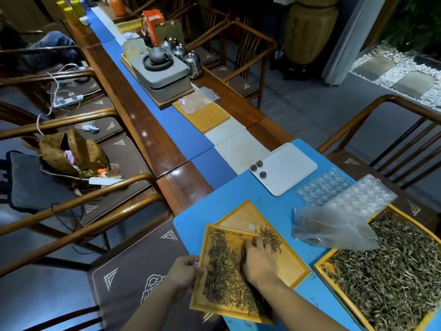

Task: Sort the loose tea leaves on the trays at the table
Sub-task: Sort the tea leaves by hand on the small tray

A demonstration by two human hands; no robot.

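The long wooden bench (152, 137) carries a blue mat (238, 199) at its near end, and the mat reaches right to the bench's near left edge, where a cushioned chair (133, 278) sits just below. On the right, the big tray (321, 266) is heaped with loose tea leaves (386, 263); a limp clear plastic bag (334, 229) lies over its far corner, and it could drag leaves out onto the mat if it is brushed aside. In the middle, a lower tray (293, 263) lies flat with a small clump of sorted leaves (269, 236) at its far side, and a smaller upper tray (200, 295) rests tilted across it, its near left part jutting past the mat edge over the chair. That overhang is the main hazard: the left hand (183, 273) has its grip clamped on the tray's left rim, and if that hold slackens or lifts too steeply, the dark leaves (222, 271) on it could slide off onto the cushion. The right hand (259, 259) lies among those leaves with fingers spread and relaxed, clamped on nothing, apparently raking them toward the lower tray; too broad a sweep could mix unsorted leaves into the sorted clump or flick some over the low rim. Farther off, a white tray (293, 168) holding three small tea balls (257, 167) seems safely apart.
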